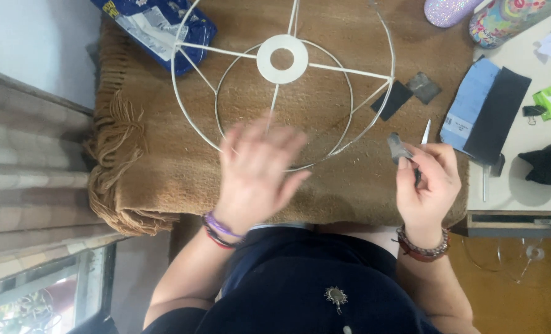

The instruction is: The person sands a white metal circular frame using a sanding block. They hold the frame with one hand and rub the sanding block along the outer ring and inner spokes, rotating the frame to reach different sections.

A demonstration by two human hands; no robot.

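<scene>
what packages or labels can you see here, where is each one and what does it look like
Blue plastic packet: top left on the brown blanket, under the white wire frame; crinkled, with a clear window and white and yellow print.
Light blue card: right of the frame, at the blanket's edge; rectangular, with a small white label near its lower end, beside a black sheet.
Small green tag: far right on the pale table; bright green, boxy.
No screens or signs.

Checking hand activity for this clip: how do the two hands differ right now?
The left hand is open and empty, fingers spread over the white wire frame, and blurred; the right hand is sharp, off the frame, pinching a small grey piece. Both wear wrist bracelets and hover above the brown blanket.
</scene>
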